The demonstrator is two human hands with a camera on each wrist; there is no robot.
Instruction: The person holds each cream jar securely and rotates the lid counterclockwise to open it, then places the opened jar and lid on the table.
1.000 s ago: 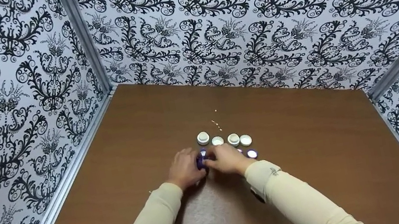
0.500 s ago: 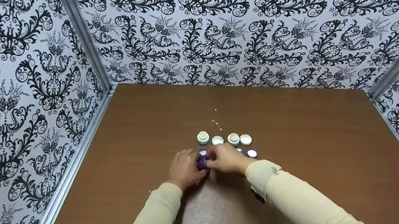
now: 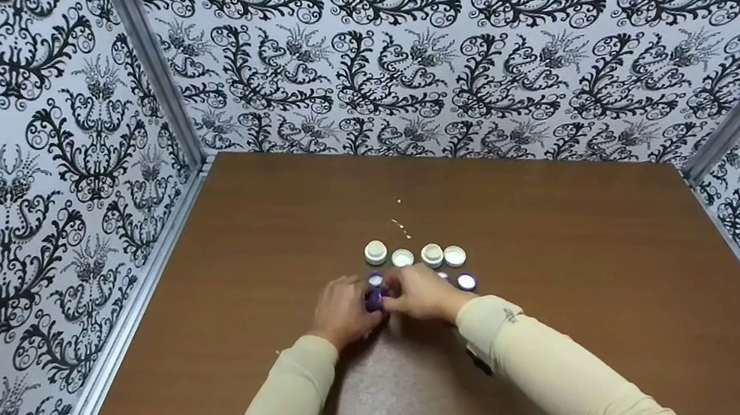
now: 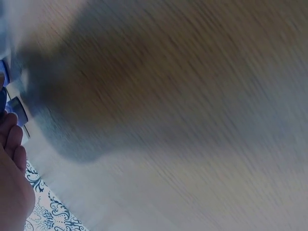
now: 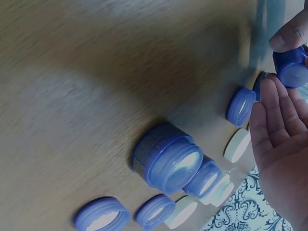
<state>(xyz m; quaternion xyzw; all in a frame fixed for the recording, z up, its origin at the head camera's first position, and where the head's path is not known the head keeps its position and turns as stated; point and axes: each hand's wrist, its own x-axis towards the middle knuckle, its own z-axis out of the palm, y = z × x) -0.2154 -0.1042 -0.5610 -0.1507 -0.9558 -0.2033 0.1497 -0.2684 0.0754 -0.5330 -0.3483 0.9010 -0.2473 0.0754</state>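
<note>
My left hand (image 3: 344,312) and right hand (image 3: 423,294) meet near the table's middle. Between their fingertips they hold a small purple container (image 3: 376,300), which looks blue in the right wrist view. There, a thumb (image 5: 290,37) presses on this small container (image 5: 291,68), and its flat round end faces the camera. Just behind the hands stands another purple piece with a white top (image 3: 375,280). Whether the held piece is a jar or a lid, I cannot tell. In the left wrist view, several fingers (image 4: 13,137) show at the left edge.
Behind my hands are a white jar (image 3: 376,253), a white lid (image 3: 402,258), a second white jar (image 3: 432,255) and its neighbouring lid (image 3: 455,256). To the right lies a purple lid (image 3: 466,282). An uncapped big purple jar (image 5: 168,158) shows closer. Pale crumbs (image 3: 401,228) dot the table.
Both hands stay in nearly the same place, with only slight finger movement around the small purple container. The jars and lids around them have not moved.
</note>
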